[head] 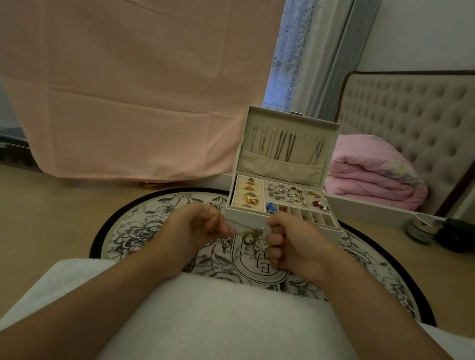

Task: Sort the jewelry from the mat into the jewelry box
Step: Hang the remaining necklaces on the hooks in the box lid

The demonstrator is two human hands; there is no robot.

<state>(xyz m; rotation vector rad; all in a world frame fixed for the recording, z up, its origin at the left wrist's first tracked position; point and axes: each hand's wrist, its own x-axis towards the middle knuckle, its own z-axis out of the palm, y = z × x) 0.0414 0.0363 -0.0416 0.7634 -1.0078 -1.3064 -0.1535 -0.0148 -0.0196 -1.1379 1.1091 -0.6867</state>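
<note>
A cream jewelry box (282,222) stands open at the far edge of the round floral mat (140,233). Its lid holds several hanging necklaces; its tray holds rings at the left, loose earrings at the right and small compartments in front. Just before the box, my left hand (195,229) and my right hand (293,244) each pinch an end of a thin necklace (248,231) with a small pendant. The chain stretches between them above the mat. Part of it trails down below my left hand.
A white towel (221,333) covers my lap below the mat. Small jars (419,229) and dark pots stand at the right on the floor. A pink sheet (118,61) hangs at the back left. A folded pink quilt (377,174) lies behind the box.
</note>
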